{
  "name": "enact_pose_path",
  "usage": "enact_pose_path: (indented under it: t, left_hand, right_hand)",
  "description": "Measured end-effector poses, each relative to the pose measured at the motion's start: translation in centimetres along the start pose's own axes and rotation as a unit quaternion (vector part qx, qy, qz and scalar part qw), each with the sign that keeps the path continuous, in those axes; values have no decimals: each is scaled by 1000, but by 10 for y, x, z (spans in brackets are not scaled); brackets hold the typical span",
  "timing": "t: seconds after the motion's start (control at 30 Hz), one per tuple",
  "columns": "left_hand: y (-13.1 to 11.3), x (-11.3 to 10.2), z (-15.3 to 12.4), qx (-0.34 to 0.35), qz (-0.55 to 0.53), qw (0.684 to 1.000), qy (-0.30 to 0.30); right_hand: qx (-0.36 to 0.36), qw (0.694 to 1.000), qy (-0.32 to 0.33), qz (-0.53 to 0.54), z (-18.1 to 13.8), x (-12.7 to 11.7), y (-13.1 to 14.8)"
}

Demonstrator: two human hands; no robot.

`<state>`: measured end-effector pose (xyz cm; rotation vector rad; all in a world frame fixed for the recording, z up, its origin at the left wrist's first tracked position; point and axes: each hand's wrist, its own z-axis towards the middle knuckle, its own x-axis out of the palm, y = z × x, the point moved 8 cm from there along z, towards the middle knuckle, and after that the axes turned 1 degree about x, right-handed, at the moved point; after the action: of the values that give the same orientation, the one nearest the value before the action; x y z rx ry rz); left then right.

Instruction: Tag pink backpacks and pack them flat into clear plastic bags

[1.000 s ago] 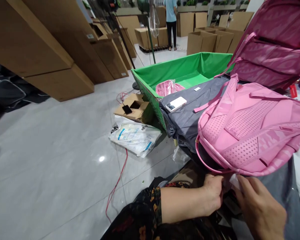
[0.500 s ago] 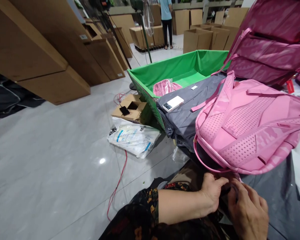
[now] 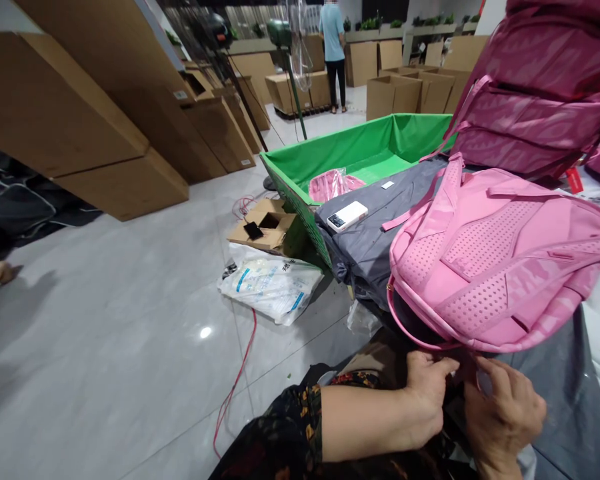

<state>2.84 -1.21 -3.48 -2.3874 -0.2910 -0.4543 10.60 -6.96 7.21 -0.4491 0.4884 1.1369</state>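
Note:
A pink backpack (image 3: 485, 260) lies on the grey cloth with its padded back panel and straps facing up. At its near bottom edge, my left hand (image 3: 427, 393) pinches the rim of the bag between thumb and fingers. Close beside it, my right hand (image 3: 505, 407) is closed on the same edge, its fingertips bent inward. What exactly lies between the fingertips is partly hidden by the hands and the bag's rim. Along the left side of the backpack a dark opening shows.
A white phone (image 3: 347, 217) rests on the grey cloth (image 3: 405, 190) beside a green bin (image 3: 380, 137). Darker pink backpacks (image 3: 540, 100) stand behind. On the floor are a white plastic bag (image 3: 273, 283), an open carton (image 3: 267, 227) and a red cord (image 3: 237, 383). A person (image 3: 333, 53) stands far back.
The view has tilted up slightly. My right hand has shifted a little to the right along the backpack's edge. Another person's hand has come into view at the far left.

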Motion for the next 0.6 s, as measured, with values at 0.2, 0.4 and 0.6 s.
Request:
enact_pose_path:
  t: [0.2, 0.4, 0.6]
  left_hand:
    - [-13, 1, -11, 63, 15, 997, 47]
    - [-12, 16, -8, 69, 34, 993, 88]
    - [-30, 21, -26, 85, 40, 982, 162]
  right_hand:
    - [-112, 991, 67, -17, 1, -3, 13]
    - [-137, 985, 108, -9, 2, -7, 22]
    - [-95, 993, 69, 10, 10, -9, 16]
